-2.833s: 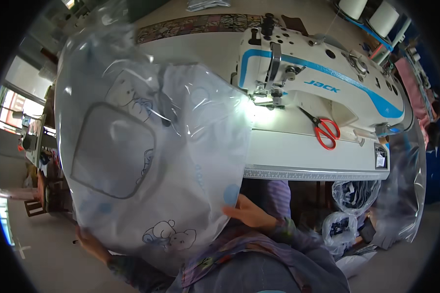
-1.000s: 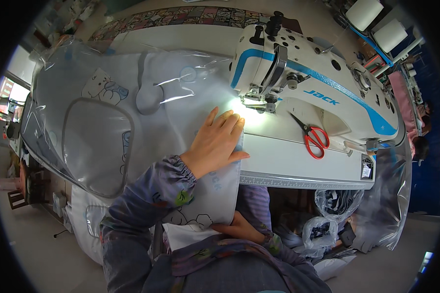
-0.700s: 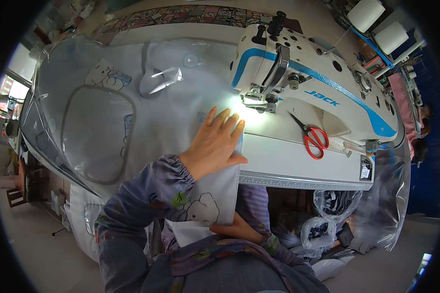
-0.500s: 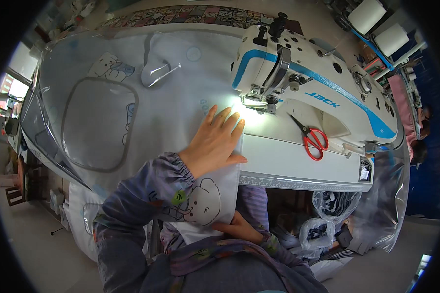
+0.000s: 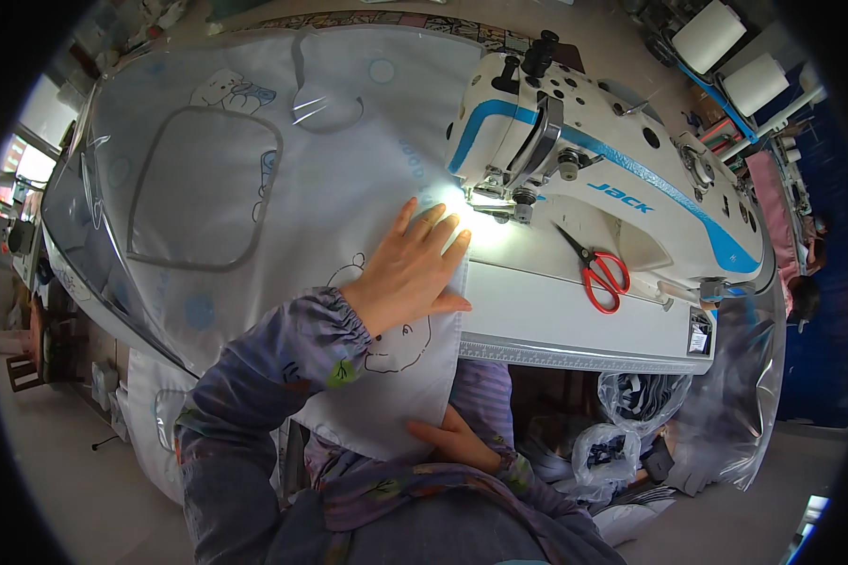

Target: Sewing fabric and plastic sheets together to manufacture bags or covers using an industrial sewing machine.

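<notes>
A large pale grey-white sheet (image 5: 339, 188) of smooth fabric, printed with cartoon bears, lies across the table and hangs over its front edge. My left hand (image 5: 415, 266) rests flat on it with fingers outstretched, the fingertips close to the lit needle area of a white and blue sewing machine (image 5: 594, 141). The needle itself is lost in the glare. Lower down, by my lap, my right hand (image 5: 459, 444) grips the sheet's hanging right edge, its thumb on top and the other fingers partly hidden. A grey-bordered rectangular panel (image 5: 203, 188) is set into the sheet at the left.
Red-handled scissors (image 5: 603, 278) lie on the machine bed, right of the needle. A ruler strip (image 5: 584, 353) runs along the table's front edge. Below the table are plastic bags (image 5: 605, 452) of dark strips. White thread cones (image 5: 709, 36) stand at the upper right.
The sheet has slid away from me toward the machine, carrying its printed bears and bordered panel upward. My left hand stays almost in place; the right hand keeps hold near my lap.
</notes>
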Motion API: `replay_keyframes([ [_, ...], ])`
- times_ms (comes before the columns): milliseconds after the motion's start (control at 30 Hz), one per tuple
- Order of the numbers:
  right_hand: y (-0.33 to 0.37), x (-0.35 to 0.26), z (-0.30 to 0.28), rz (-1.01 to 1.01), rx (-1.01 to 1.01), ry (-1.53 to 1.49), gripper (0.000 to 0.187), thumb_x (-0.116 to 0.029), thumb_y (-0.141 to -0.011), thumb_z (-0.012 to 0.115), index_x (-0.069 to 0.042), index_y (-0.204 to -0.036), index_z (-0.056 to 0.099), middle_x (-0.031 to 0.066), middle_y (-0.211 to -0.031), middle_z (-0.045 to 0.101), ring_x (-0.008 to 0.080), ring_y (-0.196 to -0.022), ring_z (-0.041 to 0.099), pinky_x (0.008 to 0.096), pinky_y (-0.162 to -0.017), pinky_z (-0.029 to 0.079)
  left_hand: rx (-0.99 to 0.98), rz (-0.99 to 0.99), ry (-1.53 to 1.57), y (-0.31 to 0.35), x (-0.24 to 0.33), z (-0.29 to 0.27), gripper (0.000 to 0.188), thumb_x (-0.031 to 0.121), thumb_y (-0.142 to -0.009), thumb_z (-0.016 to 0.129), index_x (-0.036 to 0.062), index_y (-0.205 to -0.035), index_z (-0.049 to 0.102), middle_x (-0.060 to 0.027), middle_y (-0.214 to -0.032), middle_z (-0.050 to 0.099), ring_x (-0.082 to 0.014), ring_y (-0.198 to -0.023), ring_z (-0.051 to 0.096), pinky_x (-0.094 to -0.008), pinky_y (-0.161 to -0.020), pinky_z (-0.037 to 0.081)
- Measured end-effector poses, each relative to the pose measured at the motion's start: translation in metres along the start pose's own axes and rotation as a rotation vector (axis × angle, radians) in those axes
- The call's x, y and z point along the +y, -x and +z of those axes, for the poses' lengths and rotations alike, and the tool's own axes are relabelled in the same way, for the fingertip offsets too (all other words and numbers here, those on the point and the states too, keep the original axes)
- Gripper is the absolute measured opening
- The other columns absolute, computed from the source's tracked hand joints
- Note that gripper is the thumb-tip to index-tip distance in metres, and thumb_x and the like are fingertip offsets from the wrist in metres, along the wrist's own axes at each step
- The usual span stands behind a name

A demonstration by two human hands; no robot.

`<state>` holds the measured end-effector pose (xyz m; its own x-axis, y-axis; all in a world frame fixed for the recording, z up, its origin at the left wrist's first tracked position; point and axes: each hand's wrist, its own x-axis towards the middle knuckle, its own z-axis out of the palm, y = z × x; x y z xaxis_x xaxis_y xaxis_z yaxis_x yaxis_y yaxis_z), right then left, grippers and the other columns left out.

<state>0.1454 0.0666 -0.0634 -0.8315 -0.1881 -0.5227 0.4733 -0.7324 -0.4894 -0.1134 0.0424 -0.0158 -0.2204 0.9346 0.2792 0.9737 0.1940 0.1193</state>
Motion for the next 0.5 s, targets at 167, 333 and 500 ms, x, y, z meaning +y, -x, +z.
replay_keyframes([
  [167,-0.007,0.001,0.0,-0.047,0.036,-0.116,0.053,-0.007,-0.104,0.058,-0.005,-0.153,0.038,0.0091,-0.148,0.052,0.0219,-0.136,0.051,0.0385,-0.113,0.043,0.015,-0.008,-0.005,0.002,-0.004,0.004,0.087,0.062,-0.077,0.075,0.0012,-0.136,0.056,-0.0196,-0.134,0.055,-0.0364,-0.139,0.044,-0.0587,-0.119,0.028],
  [333,-0.023,-0.008,-0.005,-0.013,0.142,0.074,0.05,-0.008,-0.104,0.058,-0.003,-0.151,0.041,0.0081,-0.146,0.053,0.0209,-0.135,0.052,0.0368,-0.113,0.042,0.049,0.003,-0.023,-0.004,-0.013,0.006,0.08,0.057,-0.079,0.075,0.003,-0.134,0.057,-0.0185,-0.134,0.055,-0.0357,-0.138,0.044,-0.0576,-0.118,0.029],
  [500,-0.026,-0.034,-0.006,-0.302,0.114,0.295,0.05,-0.007,-0.103,0.058,0.0,-0.15,0.041,0.0072,-0.143,0.056,0.0165,-0.128,0.053,0.0321,-0.109,0.041,-0.04,0.064,-0.002,0.044,0.016,-0.027,0.067,0.045,-0.082,0.078,0.006,-0.133,0.06,-0.0125,-0.135,0.056,-0.0297,-0.133,0.052,-0.0519,-0.118,0.035],
])
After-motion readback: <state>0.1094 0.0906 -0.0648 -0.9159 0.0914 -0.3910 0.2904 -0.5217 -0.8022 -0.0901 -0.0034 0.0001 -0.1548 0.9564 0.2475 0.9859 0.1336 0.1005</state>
